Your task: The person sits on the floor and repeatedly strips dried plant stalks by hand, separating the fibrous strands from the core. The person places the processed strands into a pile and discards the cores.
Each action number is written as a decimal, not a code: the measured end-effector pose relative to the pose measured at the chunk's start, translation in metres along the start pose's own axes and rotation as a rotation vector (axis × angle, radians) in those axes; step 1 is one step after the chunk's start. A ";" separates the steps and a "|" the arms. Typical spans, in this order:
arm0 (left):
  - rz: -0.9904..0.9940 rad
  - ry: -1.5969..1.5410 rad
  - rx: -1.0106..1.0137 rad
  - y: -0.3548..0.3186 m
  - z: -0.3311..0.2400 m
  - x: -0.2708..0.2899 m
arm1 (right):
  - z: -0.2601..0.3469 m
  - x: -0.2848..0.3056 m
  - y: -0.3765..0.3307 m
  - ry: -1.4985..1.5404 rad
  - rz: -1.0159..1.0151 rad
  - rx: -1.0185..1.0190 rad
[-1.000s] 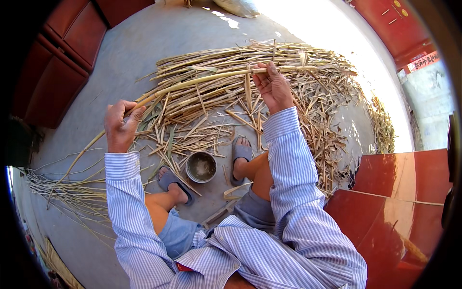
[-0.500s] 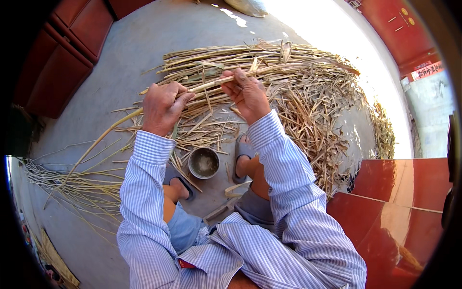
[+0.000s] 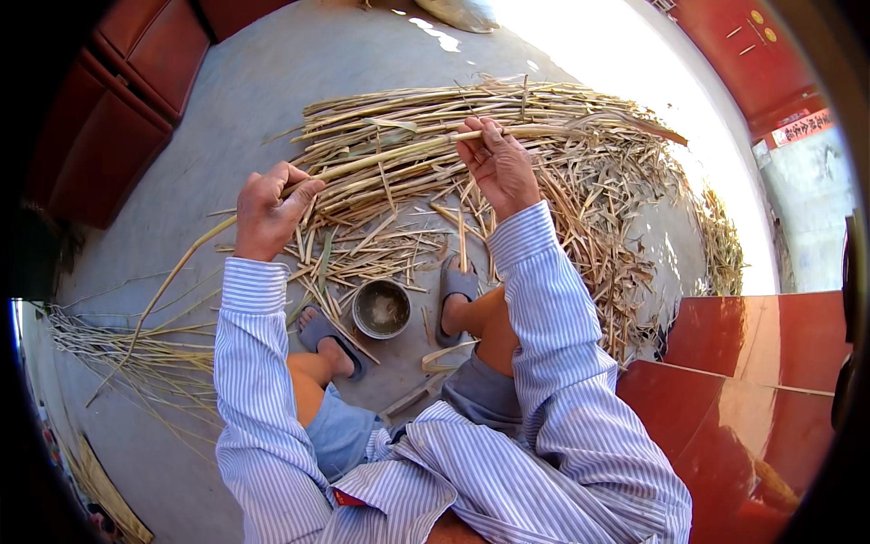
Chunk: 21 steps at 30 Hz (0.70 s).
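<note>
While you sit w/ knees apart above the concrete floor (image 3: 272,82), your left hand (image 3: 269,216) is closed round a long pale reed stalk (image 3: 390,156), fingers curled over it, thumb on top. Your right hand (image 3: 497,166) pinches the same stalk further along, fingertips (image 3: 480,136) on it, palm half open toward you. The stalk runs slantwise btwn both hands, its thin end trailing down past your left wrist toward the floor at left. It's lifted just above the big heap of dry stalks (image 3: 544,127) spread in front of you; can't tell if it touches the heap. A small round metal bowl (image 3: 381,308) sits on the floor btwn your feet, both in grey slippers (image 3: 458,281). Loose husk strips (image 3: 362,249) lie scattered near the bowl. A thinner bundle of stripped stalks (image 3: 109,344) lies well apart at lower left. Red doors (image 3: 100,136) upper left, glossy red-brown steps (image 3: 752,363) at right.
</note>
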<state>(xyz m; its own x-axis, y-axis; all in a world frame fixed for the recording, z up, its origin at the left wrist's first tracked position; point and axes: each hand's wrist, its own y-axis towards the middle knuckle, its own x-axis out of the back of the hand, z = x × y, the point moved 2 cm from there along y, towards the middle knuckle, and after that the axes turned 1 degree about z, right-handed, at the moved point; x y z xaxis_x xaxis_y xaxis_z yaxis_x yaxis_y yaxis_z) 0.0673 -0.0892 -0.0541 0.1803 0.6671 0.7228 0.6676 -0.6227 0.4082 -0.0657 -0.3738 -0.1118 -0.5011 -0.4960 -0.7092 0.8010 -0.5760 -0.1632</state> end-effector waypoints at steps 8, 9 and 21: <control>-0.070 0.177 -0.291 -0.011 -0.023 -0.006 | 0.004 0.016 0.011 -0.072 -0.179 -0.013; -0.051 0.211 -0.302 -0.011 -0.025 -0.006 | 0.005 0.018 0.012 -0.076 -0.162 -0.014; -0.040 0.265 -0.277 0.014 -0.052 -0.047 | -0.028 -0.018 -0.002 -0.098 0.034 -0.061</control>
<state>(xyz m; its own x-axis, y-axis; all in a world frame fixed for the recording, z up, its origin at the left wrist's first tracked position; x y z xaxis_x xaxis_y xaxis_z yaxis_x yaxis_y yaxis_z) 0.0312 -0.1509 -0.0536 -0.0588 0.5866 0.8077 0.4435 -0.7095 0.5476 -0.0490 -0.3453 -0.1184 -0.5003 -0.5776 -0.6451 0.8353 -0.5182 -0.1838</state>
